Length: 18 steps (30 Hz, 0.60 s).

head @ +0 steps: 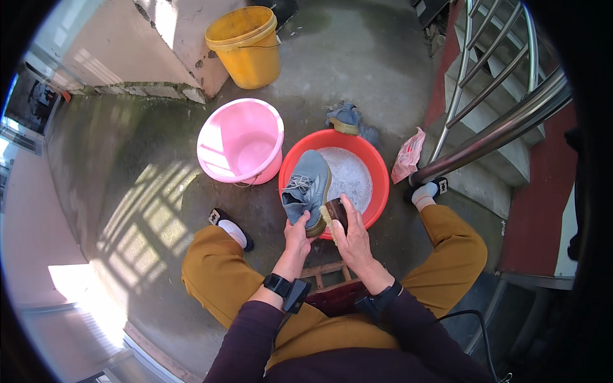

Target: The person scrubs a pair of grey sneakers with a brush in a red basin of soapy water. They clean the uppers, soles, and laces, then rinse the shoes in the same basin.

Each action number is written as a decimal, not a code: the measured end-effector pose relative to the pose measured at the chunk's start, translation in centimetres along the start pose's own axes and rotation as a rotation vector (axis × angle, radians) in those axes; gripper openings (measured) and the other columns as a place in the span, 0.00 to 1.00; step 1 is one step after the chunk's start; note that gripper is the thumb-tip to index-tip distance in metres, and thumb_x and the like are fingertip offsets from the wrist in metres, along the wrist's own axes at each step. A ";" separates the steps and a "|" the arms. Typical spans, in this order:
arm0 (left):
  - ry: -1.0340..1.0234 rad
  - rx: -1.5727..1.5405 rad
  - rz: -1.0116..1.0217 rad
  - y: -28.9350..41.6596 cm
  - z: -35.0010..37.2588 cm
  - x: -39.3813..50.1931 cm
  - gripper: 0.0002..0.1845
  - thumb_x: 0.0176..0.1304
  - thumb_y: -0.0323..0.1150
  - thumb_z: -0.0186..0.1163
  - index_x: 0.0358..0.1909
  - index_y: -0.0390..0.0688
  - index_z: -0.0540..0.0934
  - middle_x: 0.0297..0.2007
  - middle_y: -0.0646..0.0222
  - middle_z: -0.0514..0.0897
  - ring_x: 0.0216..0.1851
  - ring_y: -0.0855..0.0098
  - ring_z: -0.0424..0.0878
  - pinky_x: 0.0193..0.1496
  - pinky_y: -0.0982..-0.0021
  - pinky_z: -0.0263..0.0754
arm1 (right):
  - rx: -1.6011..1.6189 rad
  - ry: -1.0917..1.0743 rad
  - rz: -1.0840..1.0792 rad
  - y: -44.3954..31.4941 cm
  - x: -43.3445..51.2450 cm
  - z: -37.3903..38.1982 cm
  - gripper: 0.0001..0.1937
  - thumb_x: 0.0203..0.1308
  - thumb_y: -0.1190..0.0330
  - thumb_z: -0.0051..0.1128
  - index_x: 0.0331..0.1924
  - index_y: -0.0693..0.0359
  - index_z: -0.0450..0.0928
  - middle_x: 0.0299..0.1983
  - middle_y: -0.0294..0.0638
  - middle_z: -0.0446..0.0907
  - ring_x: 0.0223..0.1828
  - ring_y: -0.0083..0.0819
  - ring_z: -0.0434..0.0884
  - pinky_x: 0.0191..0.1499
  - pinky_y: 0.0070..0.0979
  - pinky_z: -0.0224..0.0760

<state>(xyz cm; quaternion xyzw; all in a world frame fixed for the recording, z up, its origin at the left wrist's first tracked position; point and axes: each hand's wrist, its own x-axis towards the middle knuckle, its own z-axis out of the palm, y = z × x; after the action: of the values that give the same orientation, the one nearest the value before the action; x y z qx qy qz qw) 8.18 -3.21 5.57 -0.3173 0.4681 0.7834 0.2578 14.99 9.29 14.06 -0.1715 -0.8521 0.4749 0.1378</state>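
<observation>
My left hand [298,235] grips a grey-blue laced shoe [311,174] by its heel end, over the left part of a red basin [381,191]. Its toe points away from me. My right hand [354,234] holds a scrubbing brush [336,214] with a dark brown back and pale bristles, which are against or very close to the side of the shoe near the heel. White suds [352,177] cover the water in the basin. A second grey-blue shoe [345,117] lies just beyond the basin's far rim, on a wet patch of floor.
A pink bucket [275,165] stands left of the basin, and a yellow bucket [254,62] farther back by the wall. On the right are a pink plastic packet [408,155], a steel stair railing [493,127] and concrete steps [483,172]. A wooden stool frame [328,275] shows between my legs.
</observation>
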 end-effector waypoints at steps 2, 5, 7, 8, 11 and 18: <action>0.062 -0.003 0.056 -0.9 0.1 -0.1 0.21 0.63 0.27 0.65 0.57 0.43 0.73 0.46 0.63 0.82 0.42 0.62 0.85 0.39 0.55 0.84 | -0.249 -0.156 -0.144 -0.5 0.9 0.9 0.28 0.66 0.67 0.55 0.70 0.48 0.67 0.44 0.55 0.72 0.41 0.55 0.81 0.43 0.47 0.76; 0.140 0.132 0.070 -2.1 0.4 -0.7 0.25 0.59 0.21 0.63 0.60 0.38 0.75 0.45 0.66 0.83 0.42 0.70 0.82 0.44 0.66 0.80 | -0.473 -0.118 -0.106 0.1 3.1 2.6 0.26 0.64 0.66 0.57 0.67 0.49 0.71 0.42 0.54 0.72 0.33 0.54 0.82 0.36 0.48 0.77; 0.109 0.232 0.088 -2.1 0.5 -0.6 0.27 0.58 0.21 0.64 0.62 0.37 0.76 0.47 0.65 0.83 0.45 0.72 0.81 0.51 0.69 0.76 | -0.536 -0.108 -0.098 0.8 3.9 3.2 0.25 0.63 0.67 0.57 0.65 0.49 0.72 0.43 0.53 0.73 0.35 0.54 0.82 0.37 0.48 0.77; 0.112 0.263 0.123 -1.9 0.4 -0.5 0.27 0.58 0.22 0.65 0.62 0.36 0.76 0.49 0.65 0.83 0.48 0.73 0.79 0.56 0.71 0.72 | -0.523 -0.214 -0.030 1.0 3.9 3.4 0.24 0.64 0.67 0.57 0.65 0.47 0.72 0.43 0.53 0.73 0.37 0.54 0.82 0.39 0.48 0.77; 0.154 0.436 0.466 -1.2 0.1 0.1 0.23 0.62 0.28 0.64 0.59 0.37 0.78 0.45 0.63 0.86 0.44 0.73 0.82 0.52 0.70 0.75 | -0.470 -0.264 -0.064 1.4 2.5 3.2 0.28 0.59 0.66 0.62 0.66 0.46 0.73 0.41 0.51 0.71 0.40 0.52 0.81 0.41 0.46 0.77; 0.079 0.624 0.618 -1.0 0.1 -0.8 0.23 0.63 0.29 0.61 0.61 0.38 0.76 0.49 0.53 0.86 0.50 0.64 0.84 0.56 0.66 0.74 | -0.392 -0.125 -0.119 2.2 2.5 3.6 0.22 0.63 0.64 0.57 0.63 0.47 0.75 0.42 0.52 0.75 0.34 0.57 0.82 0.37 0.50 0.77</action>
<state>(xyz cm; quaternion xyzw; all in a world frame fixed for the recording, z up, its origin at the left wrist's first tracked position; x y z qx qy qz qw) 9.41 -2.72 5.62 -0.0992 0.7646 0.6321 0.0769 11.62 8.71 10.56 -0.1150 -0.9437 0.3007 0.0765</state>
